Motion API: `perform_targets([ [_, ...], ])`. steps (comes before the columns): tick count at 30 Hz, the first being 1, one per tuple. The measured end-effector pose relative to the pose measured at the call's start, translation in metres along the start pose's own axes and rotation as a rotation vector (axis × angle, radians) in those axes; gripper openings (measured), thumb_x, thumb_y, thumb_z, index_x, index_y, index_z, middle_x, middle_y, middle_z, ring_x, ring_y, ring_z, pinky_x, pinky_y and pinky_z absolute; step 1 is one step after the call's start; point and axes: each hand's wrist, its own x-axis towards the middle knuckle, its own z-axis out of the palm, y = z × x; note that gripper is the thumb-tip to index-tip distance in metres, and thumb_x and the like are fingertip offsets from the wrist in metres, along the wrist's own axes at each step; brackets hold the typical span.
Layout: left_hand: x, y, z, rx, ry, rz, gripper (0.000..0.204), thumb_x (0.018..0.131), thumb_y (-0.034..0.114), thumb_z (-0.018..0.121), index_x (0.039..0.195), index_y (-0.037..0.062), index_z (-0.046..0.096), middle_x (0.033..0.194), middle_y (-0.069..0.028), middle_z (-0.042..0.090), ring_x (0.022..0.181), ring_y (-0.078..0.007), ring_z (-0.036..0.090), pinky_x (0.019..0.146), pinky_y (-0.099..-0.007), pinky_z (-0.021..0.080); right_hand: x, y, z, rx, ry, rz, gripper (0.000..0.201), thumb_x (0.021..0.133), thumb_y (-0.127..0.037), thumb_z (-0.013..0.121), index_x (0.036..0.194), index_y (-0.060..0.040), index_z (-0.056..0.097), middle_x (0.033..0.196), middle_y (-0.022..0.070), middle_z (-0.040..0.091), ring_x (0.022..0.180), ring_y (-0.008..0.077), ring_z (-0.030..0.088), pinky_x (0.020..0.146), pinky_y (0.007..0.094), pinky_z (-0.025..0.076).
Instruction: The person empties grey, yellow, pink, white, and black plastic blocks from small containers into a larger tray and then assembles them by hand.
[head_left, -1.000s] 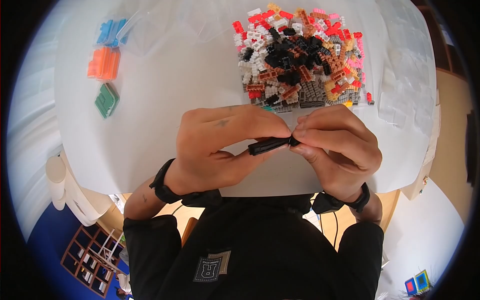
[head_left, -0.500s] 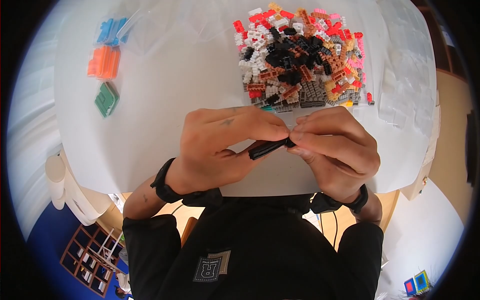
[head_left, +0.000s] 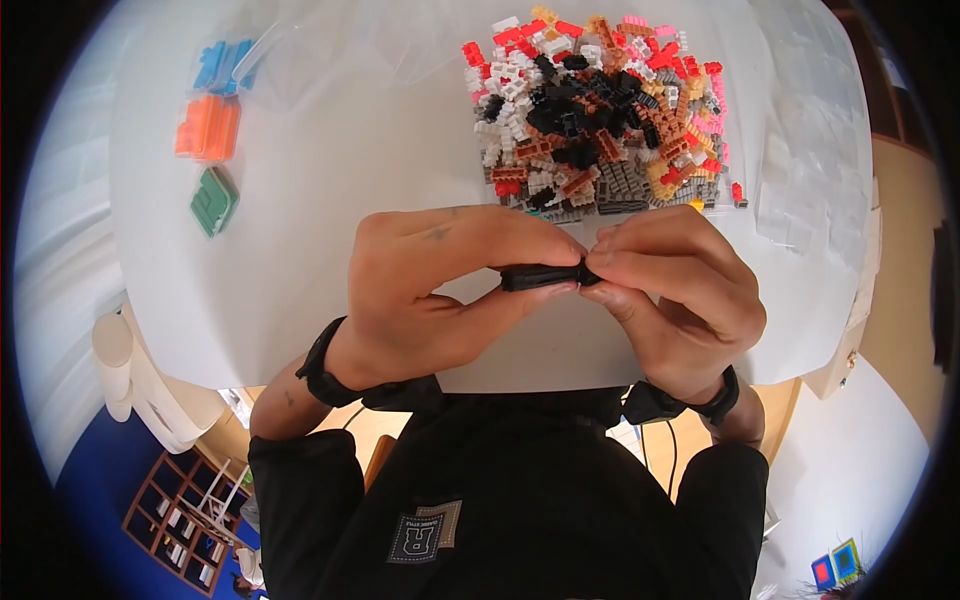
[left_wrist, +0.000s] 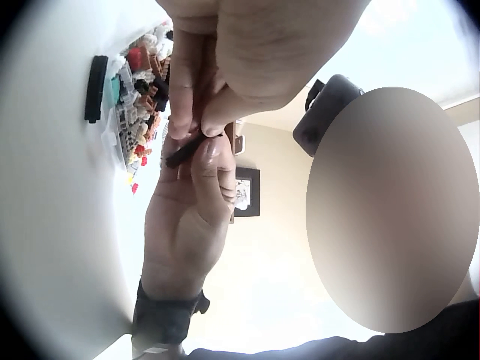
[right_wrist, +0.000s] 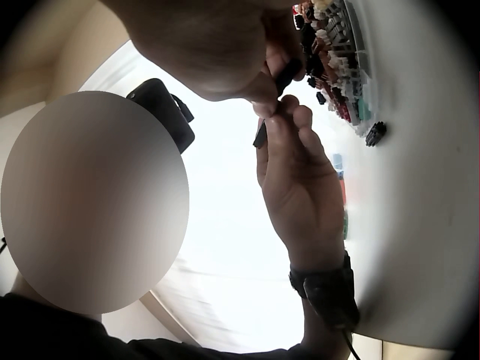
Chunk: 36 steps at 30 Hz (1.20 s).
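Over the front of the table, my left hand (head_left: 450, 285) pinches a slim black building-block bar (head_left: 540, 277) between thumb and forefinger. My right hand (head_left: 685, 295) meets it fingertip to fingertip and pinches a small black block (head_left: 588, 272) at the bar's right end. The fingers cover where the two pieces meet. Just beyond the hands lies a big heap of loose blocks (head_left: 580, 110), black, brown, white, grey, red and tan. Another black block (left_wrist: 95, 88) lies on the tabletop beside the heap in the left wrist view.
Along the left side of the table (head_left: 310, 190) lie packs of blue blocks (head_left: 222, 65), orange blocks (head_left: 207, 127) and green blocks (head_left: 213, 202). Clear plastic bags (head_left: 815, 190) cover the right side, and more clear plastic (head_left: 330, 50) lies at the back left.
The black bar dipped at its left end half a second ago and now lies nearly level. My left hand has shifted slightly left and up, and both hands still hold the black pieces.
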Motion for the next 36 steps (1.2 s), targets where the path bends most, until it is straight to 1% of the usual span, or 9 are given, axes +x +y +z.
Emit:
perform_targets([
  [2,-0.0009,-0.0008,0.0002,-0.005,-0.008,0.000,0.026,0.067,-0.011,0.073,0.091,-0.0055,0.065,0.087,-0.0203,0.068,0.082,-0.0259,0.069,0.071,-0.0299,0.056,0.0000,0.0012,0.0011,0.006,-0.001,-0.018,0.024,0.061,0.007,0.077,0.083,-0.0004,0.071,0.079,0.0108,0.064,0.068,0.0194,0.061,0.055,0.0262,0.047],
  [5,-0.0017,-0.0020,0.0036,-0.046,0.026,0.006,0.025,0.066,-0.010,0.074,0.089,-0.0053,0.065,0.086,-0.0207,0.068,0.081,-0.0264,0.069,0.070,-0.0296,0.056,0.0003,0.0006,0.0008,0.003,-0.008,-0.040,0.024,0.061,0.006,0.078,0.083,-0.0005,0.070,0.078,0.0105,0.064,0.069,0.0199,0.061,0.055,0.0266,0.047],
  [10,-0.0021,-0.0057,0.0038,-0.063,0.024,0.051,0.024,0.066,-0.010,0.074,0.087,-0.0045,0.065,0.086,-0.0214,0.068,0.079,-0.0259,0.069,0.067,-0.0287,0.055,-0.0005,0.0001,0.0006,-0.013,-0.025,-0.050,0.025,0.061,0.006,0.078,0.083,-0.0006,0.070,0.078,0.0105,0.064,0.069,0.0197,0.061,0.055,0.0264,0.047],
  [11,-0.0023,-0.0057,0.0035,-0.063,0.026,0.051,0.024,0.066,-0.010,0.074,0.087,-0.0045,0.065,0.086,-0.0214,0.068,0.079,-0.0259,0.069,0.067,-0.0287,0.055,-0.0008,0.0000,0.0007,0.003,-0.027,-0.029,0.025,0.061,0.006,0.078,0.083,-0.0005,0.070,0.079,0.0106,0.064,0.069,0.0195,0.061,0.055,0.0261,0.047],
  [15,-0.0025,-0.0062,0.0046,-0.097,0.008,0.009,0.024,0.067,-0.010,0.074,0.088,-0.0045,0.065,0.087,-0.0216,0.068,0.080,-0.0260,0.069,0.069,-0.0293,0.055,-0.0011,-0.0016,-0.0005,0.017,-0.030,0.022,0.026,0.060,0.007,0.078,0.084,-0.0003,0.070,0.079,0.0108,0.064,0.069,0.0188,0.061,0.054,0.0256,0.047],
  [20,-0.0024,-0.0063,0.0057,-0.124,0.028,-0.013,0.024,0.067,-0.011,0.073,0.089,-0.0052,0.064,0.088,-0.0219,0.068,0.083,-0.0267,0.068,0.071,-0.0299,0.055,-0.0001,0.0015,0.0002,-0.023,-0.014,-0.024,0.025,0.061,0.007,0.077,0.084,-0.0002,0.070,0.080,0.0110,0.064,0.068,0.0192,0.061,0.054,0.0266,0.047],
  [23,-0.0027,-0.0069,0.0026,-0.071,0.020,-0.001,0.024,0.069,-0.012,0.071,0.091,-0.0059,0.063,0.089,-0.0217,0.067,0.084,-0.0256,0.068,0.071,-0.0294,0.055,0.0015,0.0026,0.0003,-0.045,-0.016,-0.042,0.025,0.062,0.007,0.077,0.084,-0.0004,0.070,0.080,0.0110,0.064,0.068,0.0195,0.061,0.055,0.0272,0.047],
  [28,-0.0007,-0.0037,0.0024,-0.130,0.001,-0.079,0.025,0.071,-0.012,0.068,0.094,-0.0065,0.062,0.091,-0.0203,0.066,0.083,-0.0218,0.067,0.071,-0.0283,0.055,0.0028,0.0013,-0.0016,-0.064,-0.036,-0.025,0.024,0.062,0.006,0.077,0.085,-0.0010,0.071,0.081,0.0106,0.065,0.068,0.0190,0.061,0.055,0.0272,0.047],
  [36,0.0013,-0.0028,0.0024,-0.122,-0.016,-0.081,0.023,0.071,-0.013,0.066,0.093,-0.0061,0.061,0.089,-0.0179,0.066,0.082,-0.0210,0.067,0.072,-0.0282,0.055,0.0013,0.0011,-0.0022,-0.040,-0.041,0.024,0.026,0.063,0.004,0.078,0.087,-0.0008,0.071,0.082,0.0110,0.065,0.066,0.0176,0.061,0.054,0.0257,0.047],
])
